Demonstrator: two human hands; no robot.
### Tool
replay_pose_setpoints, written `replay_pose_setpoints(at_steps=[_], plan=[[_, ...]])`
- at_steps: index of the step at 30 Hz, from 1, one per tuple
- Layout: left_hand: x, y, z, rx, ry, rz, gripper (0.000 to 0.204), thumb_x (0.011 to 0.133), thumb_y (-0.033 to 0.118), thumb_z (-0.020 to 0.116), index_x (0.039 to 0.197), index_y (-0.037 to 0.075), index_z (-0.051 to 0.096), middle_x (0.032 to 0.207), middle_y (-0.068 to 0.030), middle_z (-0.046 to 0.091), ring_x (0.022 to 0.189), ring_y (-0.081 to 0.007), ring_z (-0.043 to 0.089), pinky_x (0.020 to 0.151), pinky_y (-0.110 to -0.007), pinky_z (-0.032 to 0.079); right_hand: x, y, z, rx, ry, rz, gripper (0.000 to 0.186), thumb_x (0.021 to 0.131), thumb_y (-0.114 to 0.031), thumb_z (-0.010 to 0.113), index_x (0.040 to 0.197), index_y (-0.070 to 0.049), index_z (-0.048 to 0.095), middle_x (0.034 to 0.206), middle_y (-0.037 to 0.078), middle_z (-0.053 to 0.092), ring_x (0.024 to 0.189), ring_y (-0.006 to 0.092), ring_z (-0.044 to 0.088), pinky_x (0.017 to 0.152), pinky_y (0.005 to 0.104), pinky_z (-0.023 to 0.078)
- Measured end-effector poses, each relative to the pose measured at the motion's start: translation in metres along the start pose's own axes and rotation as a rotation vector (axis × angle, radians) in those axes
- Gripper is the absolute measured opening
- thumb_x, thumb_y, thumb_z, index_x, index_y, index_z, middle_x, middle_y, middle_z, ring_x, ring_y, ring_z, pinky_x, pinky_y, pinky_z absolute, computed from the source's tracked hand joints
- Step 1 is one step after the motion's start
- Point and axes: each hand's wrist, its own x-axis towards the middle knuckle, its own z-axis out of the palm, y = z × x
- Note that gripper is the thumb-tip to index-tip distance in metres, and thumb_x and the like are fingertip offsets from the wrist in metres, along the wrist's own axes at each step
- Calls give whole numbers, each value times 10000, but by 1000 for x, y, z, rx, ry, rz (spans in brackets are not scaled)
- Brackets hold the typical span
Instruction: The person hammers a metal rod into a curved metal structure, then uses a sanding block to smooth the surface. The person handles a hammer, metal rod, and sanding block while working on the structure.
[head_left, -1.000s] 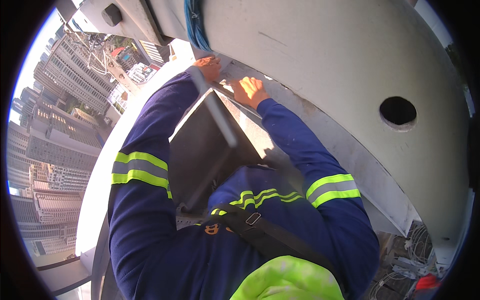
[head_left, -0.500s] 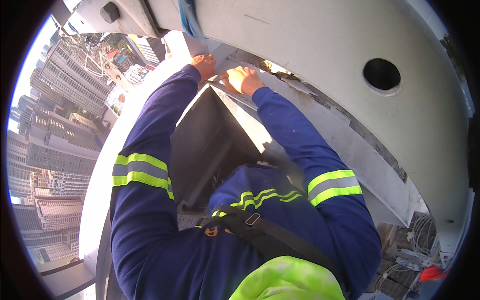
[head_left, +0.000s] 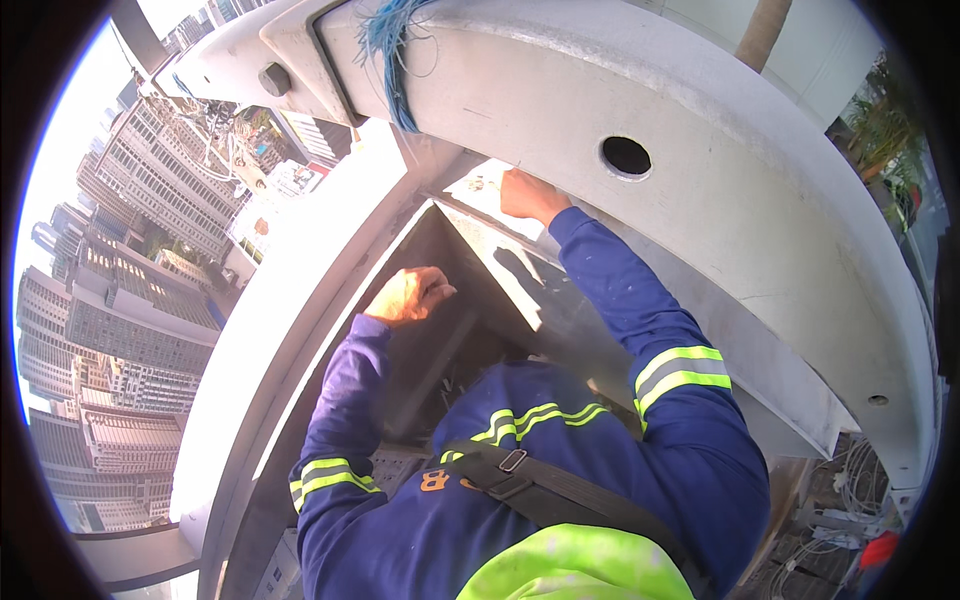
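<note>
My left hand (head_left: 408,297) is raised over the dark triangular opening (head_left: 450,260), just inside the curved white frame. Its fingers are curled together with the thumb, and what they hold, if anything, cannot be made out. Farther off and to the right, my right hand (head_left: 530,195) is at the sunlit ledge (head_left: 475,190) below the big pale curved beam (head_left: 500,95). The fingers of that hand are bent in and partly lost in glare, so anything in them is hidden. Both arms wear blue sleeves with reflective bands.
A frayed blue rope (head_left: 393,70) hangs round the beam, near a bolt head (head_left: 274,79) and a round hole (head_left: 626,157). Tall buildings (head_left: 150,180) stand far below beyond the white frame (head_left: 290,330). Cables (head_left: 850,490) and a red item (head_left: 879,551) lie at lower right.
My left hand has come back from the far corner toward me, over the opening. My right hand has shifted right along the ledge. The view has tilted and moved a little.
</note>
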Motion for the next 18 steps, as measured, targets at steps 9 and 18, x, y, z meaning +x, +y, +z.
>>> replay_pose_setpoints(at_steps=[9, 18], plan=[[-309, -73, 287, -174, 219, -1083, 411, 938, 290, 639, 1297, 101, 708, 1252, -192, 720, 1150, -427, 679, 1006, -512, 527, 28, 2, 12, 18, 134, 98, 295, 878, -195, 635, 1050, 9, 761, 1018, 261, 751, 953, 411, 738, 818, 494, 578], [-432, -36, 419, -72, -227, -1119, 278, 934, 307, 637, 1041, 82, 760, 938, -92, 719, 872, -266, 703, 767, -442, 566, 7, 37, -53, -2, 128, -15, 273, 840, -182, 665, 1026, -16, 777, 996, 231, 760, 925, 393, 739, 809, 479, 576]])
